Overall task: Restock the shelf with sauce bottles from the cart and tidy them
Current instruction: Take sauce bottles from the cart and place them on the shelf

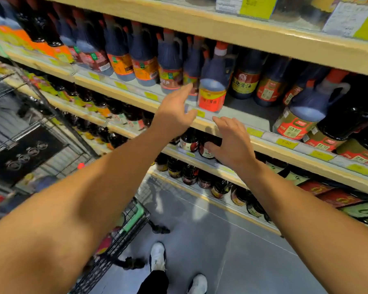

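Note:
A dark sauce bottle (212, 85) with a red cap and a yellow and red label stands near the front edge of the wooden shelf (238, 126), with a bare gap to its right. My left hand (174, 111) is just left of that bottle, fingers spread, holding nothing. Below and slightly right of the bottle, my right hand (232, 143) hovers in front of the shelf lip, fingers apart and empty. A row of similar handled bottles (145, 58) runs along the shelf to the left. The cart (123, 236) is at the lower left, with a red-labelled item inside.
More bottles (302, 111) crowd the shelf at right. Lower shelves hold small dark bottles (189, 172) and flat red and green packs (338, 198). A wire rack (30, 128) stands at left. My white shoes (157, 255) are on the grey floor.

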`<state>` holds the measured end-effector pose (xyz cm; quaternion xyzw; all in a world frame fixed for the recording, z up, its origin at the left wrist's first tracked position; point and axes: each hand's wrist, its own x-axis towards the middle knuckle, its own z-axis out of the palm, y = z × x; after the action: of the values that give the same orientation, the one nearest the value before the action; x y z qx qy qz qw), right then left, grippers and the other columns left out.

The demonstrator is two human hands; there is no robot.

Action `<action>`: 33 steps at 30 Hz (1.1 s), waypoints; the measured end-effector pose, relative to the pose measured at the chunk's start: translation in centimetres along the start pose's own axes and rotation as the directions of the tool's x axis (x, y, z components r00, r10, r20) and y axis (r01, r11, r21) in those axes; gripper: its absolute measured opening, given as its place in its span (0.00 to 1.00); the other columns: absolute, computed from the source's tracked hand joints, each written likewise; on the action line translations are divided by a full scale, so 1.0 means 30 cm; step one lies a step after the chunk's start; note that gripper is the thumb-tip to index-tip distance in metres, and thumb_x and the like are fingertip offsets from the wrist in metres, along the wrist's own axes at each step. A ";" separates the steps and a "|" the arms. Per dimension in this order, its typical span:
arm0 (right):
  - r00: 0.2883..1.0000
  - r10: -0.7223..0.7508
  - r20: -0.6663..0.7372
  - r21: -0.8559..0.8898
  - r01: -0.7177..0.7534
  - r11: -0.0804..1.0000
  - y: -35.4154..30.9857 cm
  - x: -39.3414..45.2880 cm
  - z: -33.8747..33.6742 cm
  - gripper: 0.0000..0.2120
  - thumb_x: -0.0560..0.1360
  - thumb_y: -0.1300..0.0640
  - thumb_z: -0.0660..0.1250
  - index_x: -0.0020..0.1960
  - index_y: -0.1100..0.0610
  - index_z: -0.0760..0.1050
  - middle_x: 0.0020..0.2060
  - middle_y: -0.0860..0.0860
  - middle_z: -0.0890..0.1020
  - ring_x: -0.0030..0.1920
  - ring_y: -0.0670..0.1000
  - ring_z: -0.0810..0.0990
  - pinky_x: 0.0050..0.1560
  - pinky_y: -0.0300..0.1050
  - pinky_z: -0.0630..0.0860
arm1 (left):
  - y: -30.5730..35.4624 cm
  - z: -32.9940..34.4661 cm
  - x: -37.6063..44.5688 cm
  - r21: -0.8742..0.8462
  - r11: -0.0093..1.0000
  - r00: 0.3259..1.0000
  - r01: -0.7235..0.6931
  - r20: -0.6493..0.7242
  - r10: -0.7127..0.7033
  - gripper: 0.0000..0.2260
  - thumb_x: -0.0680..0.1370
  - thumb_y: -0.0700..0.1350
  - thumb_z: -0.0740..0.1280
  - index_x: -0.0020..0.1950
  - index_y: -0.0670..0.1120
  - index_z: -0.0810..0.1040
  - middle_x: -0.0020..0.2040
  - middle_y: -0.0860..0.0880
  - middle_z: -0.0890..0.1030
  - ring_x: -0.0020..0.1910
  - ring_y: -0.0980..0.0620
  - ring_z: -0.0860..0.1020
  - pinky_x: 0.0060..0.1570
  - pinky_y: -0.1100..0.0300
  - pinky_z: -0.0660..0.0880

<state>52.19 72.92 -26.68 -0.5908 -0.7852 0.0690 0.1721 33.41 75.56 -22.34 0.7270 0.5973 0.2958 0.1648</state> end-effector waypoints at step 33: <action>0.623 -0.621 0.476 0.371 0.498 0.784 -1.566 0.191 1.156 0.33 0.71 0.52 0.72 0.72 0.59 0.66 0.67 0.57 0.72 0.67 0.57 0.70 0.66 0.46 0.65 | -1.571 -0.630 -1.158 0.130 0.583 0.597 0.802 -0.221 -0.771 0.29 0.73 0.46 0.71 0.72 0.43 0.66 0.66 0.40 0.73 0.63 0.38 0.73 0.62 0.49 0.69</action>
<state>-3.89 67.94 -43.25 -0.2450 -0.9323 0.2660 -0.0012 -18.63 50.78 -43.81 0.3768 0.8960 0.1754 0.1564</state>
